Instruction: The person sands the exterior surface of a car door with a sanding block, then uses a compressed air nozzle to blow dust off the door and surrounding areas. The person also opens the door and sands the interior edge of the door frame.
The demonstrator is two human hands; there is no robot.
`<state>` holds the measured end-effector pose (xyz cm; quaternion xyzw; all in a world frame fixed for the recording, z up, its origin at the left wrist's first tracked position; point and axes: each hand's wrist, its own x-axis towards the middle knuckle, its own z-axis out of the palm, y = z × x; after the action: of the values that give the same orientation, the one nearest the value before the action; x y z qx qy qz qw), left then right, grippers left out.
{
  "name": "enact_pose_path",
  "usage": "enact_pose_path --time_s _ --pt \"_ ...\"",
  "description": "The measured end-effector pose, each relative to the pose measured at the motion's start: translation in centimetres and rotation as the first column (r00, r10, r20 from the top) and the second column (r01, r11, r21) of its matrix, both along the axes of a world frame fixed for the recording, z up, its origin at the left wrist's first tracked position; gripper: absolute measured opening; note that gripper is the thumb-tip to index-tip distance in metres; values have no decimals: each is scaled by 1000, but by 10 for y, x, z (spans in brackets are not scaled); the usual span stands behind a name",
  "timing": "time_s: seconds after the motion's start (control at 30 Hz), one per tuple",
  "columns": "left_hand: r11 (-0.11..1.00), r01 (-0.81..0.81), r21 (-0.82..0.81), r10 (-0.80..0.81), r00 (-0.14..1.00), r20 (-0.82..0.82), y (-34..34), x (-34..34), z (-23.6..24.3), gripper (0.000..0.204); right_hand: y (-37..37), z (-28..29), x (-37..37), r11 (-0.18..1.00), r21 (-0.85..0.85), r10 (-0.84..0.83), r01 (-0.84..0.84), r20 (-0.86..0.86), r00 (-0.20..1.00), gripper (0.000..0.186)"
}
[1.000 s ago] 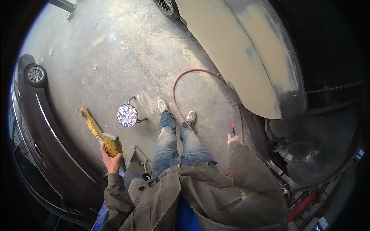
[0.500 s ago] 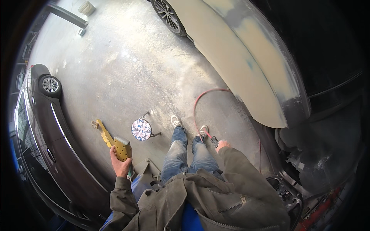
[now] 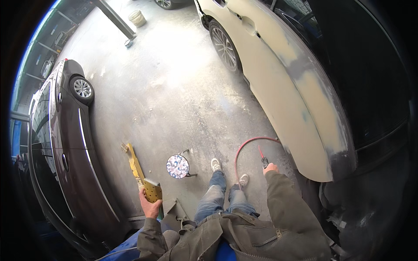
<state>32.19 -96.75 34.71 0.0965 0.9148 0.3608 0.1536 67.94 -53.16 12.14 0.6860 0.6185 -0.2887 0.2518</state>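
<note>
My left hand (image 3: 150, 202) is closed on a yellow sanding block (image 3: 153, 191) dotted with holes. A long, worn yellow bar (image 3: 135, 165) extends beyond the block; I cannot tell if I grip it too. My right hand (image 3: 270, 169) grips a dark blow gun (image 3: 264, 161) with a red tube pointing away from me, near the lower part of a car's beige, patchily filled and primed panel (image 3: 300, 122). A red hose (image 3: 243, 147) loops on the floor by my feet. A small round stool (image 3: 177, 166) with a floral top stands ahead of my left foot.
A dark car (image 3: 65, 174) stands along my left. The panelled car's wheel (image 3: 223, 45) is ahead right. A steel post (image 3: 113, 19), a pale bucket (image 3: 137, 18) and a small tin (image 3: 128, 43) are at the far end of the concrete floor (image 3: 170, 100).
My view has swung up, bringing more of both cars, the post and bucket into sight. My right hand moved inward, then out again with the blow gun. My left hand still holds the block.
</note>
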Motion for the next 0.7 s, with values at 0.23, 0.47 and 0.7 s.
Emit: enact_pose_path --time_s 0.23,0.47,0.7 --pt "998 -28 49 32 996 -81 7 -25 -11 89 41 28 -101 953 80 294 -291 -37 955 28" --pt "988 -124 88 135 982 -130 28 -71 1 88 68 79 -205 935 109 347 -338 -78 934 29" --pt "965 -150 214 173 980 -94 43 -131 3 89 31 103 -256 856 82 516 -511 -56 855 30"
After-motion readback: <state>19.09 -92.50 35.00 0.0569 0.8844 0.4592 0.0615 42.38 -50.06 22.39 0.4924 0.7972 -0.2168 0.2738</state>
